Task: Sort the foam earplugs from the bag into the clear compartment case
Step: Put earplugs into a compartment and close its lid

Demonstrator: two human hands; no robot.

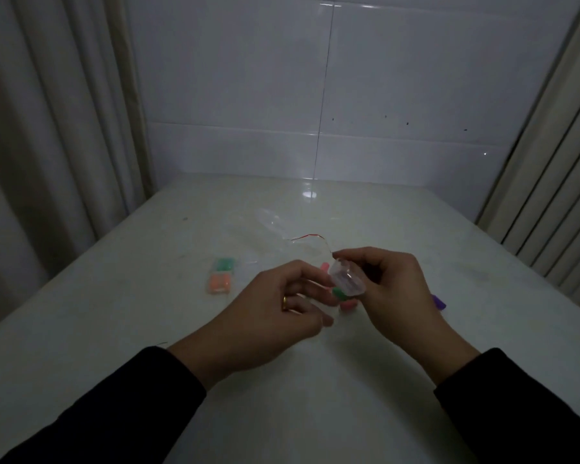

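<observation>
Both hands hold a small clear plastic case (347, 278) just above the white table. My right hand (392, 289) grips its right side, and my left hand (278, 306) pinches its lower left part with the fingertips. Below the case lie loose foam earplugs: a green one (339, 294), a pink one (348, 306) and another pink one (324, 265) behind my fingers. A purple earplug (438, 302) shows past my right hand. To the left, two clear cases lie side by side, one with green earplugs (225, 263) and one with orange earplugs (219, 284). The clear bag (275, 226) with a red strip lies further back.
The white table (148, 329) runs back to a tiled wall (349, 95). Curtains (47, 128) hang at the left, and a ribbed panel (549, 179) stands at the right. My dark sleeves (114, 413) cover the near table edge.
</observation>
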